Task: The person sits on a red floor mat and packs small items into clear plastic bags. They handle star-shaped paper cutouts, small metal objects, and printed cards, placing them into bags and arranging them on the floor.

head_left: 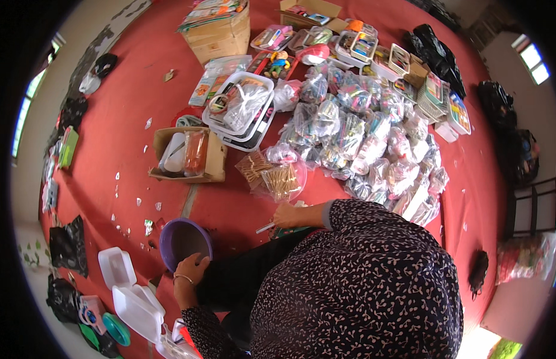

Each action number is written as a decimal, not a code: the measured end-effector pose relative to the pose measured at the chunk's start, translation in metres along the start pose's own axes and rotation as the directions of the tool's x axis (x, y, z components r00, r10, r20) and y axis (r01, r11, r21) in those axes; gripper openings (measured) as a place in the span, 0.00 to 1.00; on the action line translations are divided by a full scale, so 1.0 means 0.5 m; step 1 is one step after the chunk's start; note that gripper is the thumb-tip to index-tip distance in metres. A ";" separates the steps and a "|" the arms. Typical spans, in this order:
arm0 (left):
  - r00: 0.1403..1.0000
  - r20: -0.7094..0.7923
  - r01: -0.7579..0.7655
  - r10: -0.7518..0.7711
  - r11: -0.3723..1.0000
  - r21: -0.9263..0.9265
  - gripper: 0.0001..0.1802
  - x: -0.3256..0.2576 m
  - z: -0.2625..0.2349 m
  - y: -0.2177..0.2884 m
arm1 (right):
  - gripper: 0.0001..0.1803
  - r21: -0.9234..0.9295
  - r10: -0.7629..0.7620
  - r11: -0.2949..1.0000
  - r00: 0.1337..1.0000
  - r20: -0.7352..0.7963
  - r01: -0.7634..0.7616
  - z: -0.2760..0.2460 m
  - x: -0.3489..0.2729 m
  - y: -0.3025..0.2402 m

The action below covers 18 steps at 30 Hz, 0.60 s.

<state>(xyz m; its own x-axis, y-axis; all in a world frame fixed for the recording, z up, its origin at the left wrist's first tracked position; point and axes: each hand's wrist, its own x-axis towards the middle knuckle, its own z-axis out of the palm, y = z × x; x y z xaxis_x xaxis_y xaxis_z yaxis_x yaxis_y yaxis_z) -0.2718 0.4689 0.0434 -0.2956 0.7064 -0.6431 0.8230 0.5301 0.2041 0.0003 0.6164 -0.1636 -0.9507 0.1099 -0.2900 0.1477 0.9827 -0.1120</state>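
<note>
Two hands at work: left hand (pixel 192 267) rests curled on the rim of a purple bowl (pixel 183 239); right hand (pixel 285 216) pinches a thin pale stick (pixel 265 228), long axis pointing left and slightly toward the person. Just beyond, clear bag of sticks (pixel 276 175). Left of it, open cardboard box (pixel 213 161). Farther, white trays (pixel 249 113) and heaped clear packets (pixel 361 143) on red carpet (pixel 128 119).
</note>
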 end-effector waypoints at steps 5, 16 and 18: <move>0.991 0.131 -0.014 0.022 0.998 -0.068 0.28 0.079 0.020 -0.126 | 0.06 0.128 0.103 0.986 0.994 0.033 -0.106 0.023 0.001 0.025; 0.957 0.247 0.162 -0.151 0.987 -0.023 0.31 0.038 0.023 -0.135 | 0.09 0.031 0.365 0.917 0.866 0.343 -0.398 -0.036 -0.179 0.065; 0.957 0.239 0.178 -0.163 0.983 -0.041 0.30 0.037 0.028 -0.139 | 0.10 0.078 0.334 0.917 0.858 0.389 -0.392 -0.001 -0.207 0.065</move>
<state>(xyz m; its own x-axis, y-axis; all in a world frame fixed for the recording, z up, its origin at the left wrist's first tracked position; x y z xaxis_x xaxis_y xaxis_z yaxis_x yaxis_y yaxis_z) -0.3279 0.4384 0.0070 -0.3013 0.4777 -0.8252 0.7369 0.6659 0.1164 0.1033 0.6372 -0.1370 -0.6605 0.3644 -0.6565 0.5293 0.8461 -0.0629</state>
